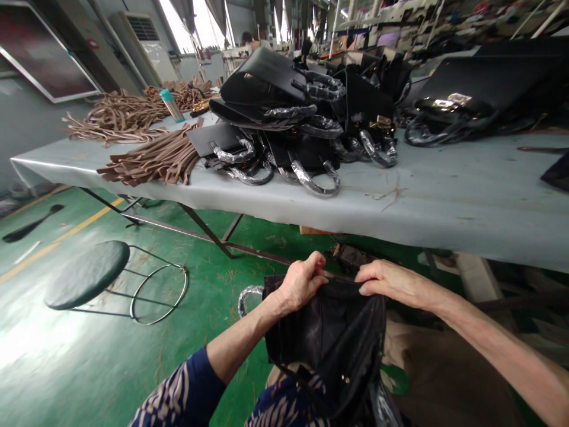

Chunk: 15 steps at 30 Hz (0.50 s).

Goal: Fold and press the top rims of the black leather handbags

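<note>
Your left hand (303, 281) and right hand (377, 279) are a little apart, each pinching the top edge of the black handbag (326, 332), which hangs over your lap, below the near edge of the desk (444, 210); if one pinch slackens, the soft cloth could slump or fold; the plastic-wrapped handle (242, 301) sticking out at its left could snag and tear its film if it rubs against something; the pale-covered desk carries a heap of black handbags (262, 83), brown strips (151, 159), a teal-capped bottle (172, 107) and stray threads (393, 193); a round stool (89, 279) is on the littered green floor (208, 308), with bright windows (202, 21) beyond.
</note>
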### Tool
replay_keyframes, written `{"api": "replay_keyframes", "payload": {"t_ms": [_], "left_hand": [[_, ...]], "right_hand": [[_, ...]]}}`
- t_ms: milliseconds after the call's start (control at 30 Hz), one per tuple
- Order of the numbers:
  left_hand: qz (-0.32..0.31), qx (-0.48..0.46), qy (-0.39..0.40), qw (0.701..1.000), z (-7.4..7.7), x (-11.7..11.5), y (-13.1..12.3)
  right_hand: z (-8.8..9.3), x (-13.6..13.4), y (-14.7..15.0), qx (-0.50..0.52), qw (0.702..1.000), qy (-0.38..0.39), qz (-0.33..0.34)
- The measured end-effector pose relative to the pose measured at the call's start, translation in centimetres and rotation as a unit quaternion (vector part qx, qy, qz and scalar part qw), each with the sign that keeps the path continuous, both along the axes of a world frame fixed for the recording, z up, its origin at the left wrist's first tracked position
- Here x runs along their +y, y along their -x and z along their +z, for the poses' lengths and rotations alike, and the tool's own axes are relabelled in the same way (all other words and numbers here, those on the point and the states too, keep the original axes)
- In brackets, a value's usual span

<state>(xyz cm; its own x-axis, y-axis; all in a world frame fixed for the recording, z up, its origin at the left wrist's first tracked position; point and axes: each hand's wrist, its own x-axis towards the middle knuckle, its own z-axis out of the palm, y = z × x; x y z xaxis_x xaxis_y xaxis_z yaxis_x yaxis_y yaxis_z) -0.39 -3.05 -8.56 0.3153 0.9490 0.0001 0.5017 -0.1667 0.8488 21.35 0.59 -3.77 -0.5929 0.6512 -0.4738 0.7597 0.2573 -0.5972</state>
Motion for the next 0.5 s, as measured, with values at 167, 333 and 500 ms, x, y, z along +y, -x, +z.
{"api": "replay_keyframes", "payload": {"t_ms": [167, 333, 500], "left_hand": [[-0.006, -0.015, 0.002, 1.0, 0.2, -0.1, -0.6], [0.016, -0.035, 0.015, 0.999, 0.3, -0.3, -1.1], [0.035, -0.039, 0.027, 0.998, 0.4, -0.6, -1.3]], "right_hand": [[1.2, -0.6, 1.0, -0.124, 0.984, -0.123, 0.016], [1.4, -0.7, 3.3, -0.072, 0.99, -0.111, 0.051], [0.0, -0.4, 4.7, -0.029, 0.994, -0.096, 0.043]]}}
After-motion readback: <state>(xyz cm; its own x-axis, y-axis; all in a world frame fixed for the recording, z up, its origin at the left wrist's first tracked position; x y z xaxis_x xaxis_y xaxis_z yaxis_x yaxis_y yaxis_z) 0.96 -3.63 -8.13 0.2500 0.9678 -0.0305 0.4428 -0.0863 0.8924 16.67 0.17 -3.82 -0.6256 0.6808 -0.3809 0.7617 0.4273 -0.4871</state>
